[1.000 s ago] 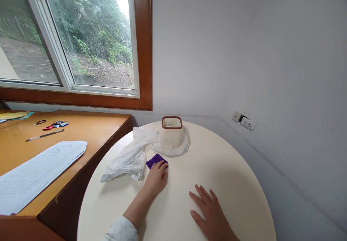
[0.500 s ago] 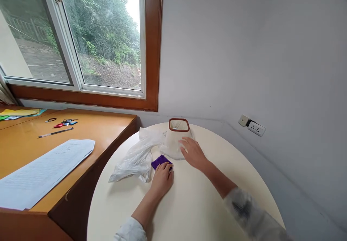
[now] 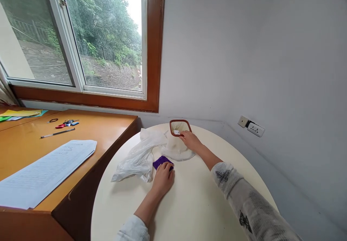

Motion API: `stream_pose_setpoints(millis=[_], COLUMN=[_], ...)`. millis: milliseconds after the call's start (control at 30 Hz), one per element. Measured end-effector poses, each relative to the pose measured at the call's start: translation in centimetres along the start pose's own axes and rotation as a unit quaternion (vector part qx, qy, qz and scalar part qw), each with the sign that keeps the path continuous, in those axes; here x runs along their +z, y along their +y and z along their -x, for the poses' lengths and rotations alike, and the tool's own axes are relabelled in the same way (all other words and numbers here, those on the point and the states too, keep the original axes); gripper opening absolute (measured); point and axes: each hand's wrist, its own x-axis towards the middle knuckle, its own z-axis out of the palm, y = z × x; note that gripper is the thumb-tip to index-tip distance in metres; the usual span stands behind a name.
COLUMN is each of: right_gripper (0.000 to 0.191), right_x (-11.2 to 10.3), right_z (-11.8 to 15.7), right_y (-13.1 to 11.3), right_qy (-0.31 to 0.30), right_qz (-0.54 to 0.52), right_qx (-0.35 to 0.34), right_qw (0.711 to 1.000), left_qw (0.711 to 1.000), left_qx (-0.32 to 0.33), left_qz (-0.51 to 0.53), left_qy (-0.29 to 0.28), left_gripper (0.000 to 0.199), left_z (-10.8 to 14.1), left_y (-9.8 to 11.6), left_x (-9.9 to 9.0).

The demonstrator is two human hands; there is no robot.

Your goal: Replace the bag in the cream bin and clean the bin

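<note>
My left hand (image 3: 163, 177) lies flat on the near edge of a folded purple cloth (image 3: 162, 161) on the round cream table (image 3: 195, 194). With its fingertips, my right hand (image 3: 190, 140) grips the brown rim of a white bin (image 3: 173, 144), whose square opening is tipped slightly toward me. Something white lies inside the bin. Thin clear plastic spreads round its base. A crumpled white plastic bag (image 3: 137, 158) lies just left of the bin and the cloth.
At the left, a wooden desk (image 3: 108, 125) holds papers (image 3: 54, 172), a pen (image 3: 58, 133), keys (image 3: 69, 123) and a black band (image 3: 52, 120). Behind are a window and a wall with a socket (image 3: 255, 129).
My right hand has moved up to the bin's rim and taken hold of it. The bin's opening now leans more toward me. My left hand has stayed on the purple cloth.
</note>
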Motion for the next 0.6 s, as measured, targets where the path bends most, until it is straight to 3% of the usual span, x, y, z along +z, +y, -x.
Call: stream_pose_setpoints(millis=[167,367,467,600], right_gripper=[0.019,0.017,0.015,0.01], right_x=[-1.7,-4.3,-4.9,-5.1], right_z=[3.1,9.4,12.8,16.3], right_y=[0.6,0.6,0.0,-1.3], right_qy=[0.007,0.008,0.018,0.038], right_qz=[-0.023,-0.053,-0.077,-0.133], right_qx=[-0.013,-0.018,-0.016,-0.018], right_qw=[1.0,0.998,0.997,0.99], left_qw=[0.998,0.994,0.984,0.965], left_qx=[-0.009,0.006,0.031,0.049], left_qz=[0.042,0.094,0.171,0.257], left_qy=[0.038,0.057,0.046,-0.029], left_gripper=[0.03,0.041,0.06,0.1], left_z=[0.0,0.1,0.3,0.9], left_y=[-0.2,0.6,1.4,2.7], left_x=[0.0,-0.4,-0.5,-0.3])
